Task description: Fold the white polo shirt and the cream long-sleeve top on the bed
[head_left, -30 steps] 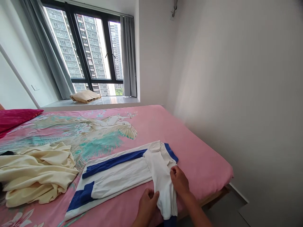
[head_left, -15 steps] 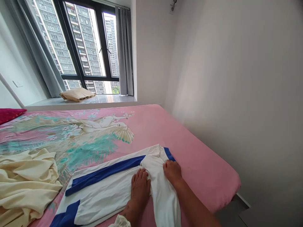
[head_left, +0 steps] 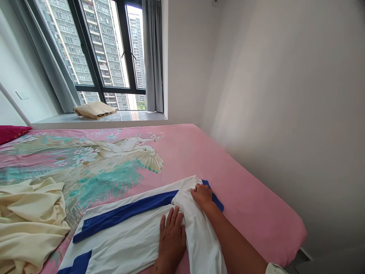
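Note:
A white garment with blue stripes [head_left: 125, 232] lies flat on the pink bed [head_left: 251, 205]. One part of it is folded across towards me. My left hand [head_left: 172, 239] rests flat on the white cloth, fingers stretched out, just left of that fold. My right hand [head_left: 203, 196] presses on the far end of the fold near the blue trim, its fingers curled onto the cloth.
A crumpled cream cloth [head_left: 28, 217] lies on the bed at the left. A dark red pillow [head_left: 11, 133] is at the far left. A tan cushion [head_left: 94, 109] sits on the window sill. A white wall runs close along the bed's right side.
My hands moved from the near end of the folded part up to its far end. The left hand went from gripping the cloth to lying flat on it. The view shifted slightly.

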The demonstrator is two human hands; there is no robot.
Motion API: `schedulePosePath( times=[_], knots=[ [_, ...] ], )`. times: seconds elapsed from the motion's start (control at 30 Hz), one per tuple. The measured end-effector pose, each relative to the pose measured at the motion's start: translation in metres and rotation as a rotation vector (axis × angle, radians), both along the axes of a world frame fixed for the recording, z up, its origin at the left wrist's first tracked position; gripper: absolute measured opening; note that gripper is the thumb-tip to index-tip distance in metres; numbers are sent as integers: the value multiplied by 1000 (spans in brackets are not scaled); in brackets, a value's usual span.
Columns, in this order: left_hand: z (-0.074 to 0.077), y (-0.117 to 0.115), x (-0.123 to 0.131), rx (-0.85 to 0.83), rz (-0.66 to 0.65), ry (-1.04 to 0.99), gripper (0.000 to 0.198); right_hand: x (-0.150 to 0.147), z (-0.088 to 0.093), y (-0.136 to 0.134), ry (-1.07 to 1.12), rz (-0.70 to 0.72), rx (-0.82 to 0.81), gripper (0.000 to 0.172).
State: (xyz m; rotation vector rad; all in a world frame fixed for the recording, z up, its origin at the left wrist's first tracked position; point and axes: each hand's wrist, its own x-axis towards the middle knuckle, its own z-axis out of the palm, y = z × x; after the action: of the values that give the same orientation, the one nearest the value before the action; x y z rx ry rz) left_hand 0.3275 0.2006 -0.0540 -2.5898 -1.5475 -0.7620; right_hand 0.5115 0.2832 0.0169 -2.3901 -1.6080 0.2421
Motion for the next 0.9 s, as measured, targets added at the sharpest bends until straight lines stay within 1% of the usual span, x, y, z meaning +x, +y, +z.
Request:
schedulePosePath(
  times=[0.1,0.27,0.33,0.4,0.47,0.53,0.57,0.6,0.73,0.77,0.8,0.87,0.9],
  knots=[
    [1,0,-1,19,2,8,43,3,-3,9,21,10,-19,29],
    [4,0,-1,12,2,-8,42,21,-2,9,-1,2,-75,28],
    [4,0,-1,9,-5,-21,41,20,2,6,-23,33,-41,30],
    [4,-1,-1,10,-13,-31,41,8,5,1,-44,136,40,34],
    [3,-1,-1,16,-13,-36,41,-8,5,-6,-58,304,102,36],
    [3,-1,-1,23,-12,-36,42,-20,2,-13,-64,454,107,35],
    [3,-1,-1,27,-11,-36,42,-22,-1,-16,-69,496,97,34],
    [3,-1,-1,28,-13,-37,42,-22,-3,-18,-78,504,85,35],
    [5,-1,-1,22,-20,-47,40,-12,-5,-30,-130,363,103,43],
    [5,-1,0,19,-19,-52,40,-11,-6,-35,-135,362,117,45],
    [6,-1,0,14,-16,-57,40,-10,-7,-41,-138,413,129,46],
    [6,0,0,5,-13,-69,41,-7,-11,-55,-150,592,118,46],
    [6,0,1,3,-13,-76,41,-4,-14,-62,-165,635,90,45]
  ],
)
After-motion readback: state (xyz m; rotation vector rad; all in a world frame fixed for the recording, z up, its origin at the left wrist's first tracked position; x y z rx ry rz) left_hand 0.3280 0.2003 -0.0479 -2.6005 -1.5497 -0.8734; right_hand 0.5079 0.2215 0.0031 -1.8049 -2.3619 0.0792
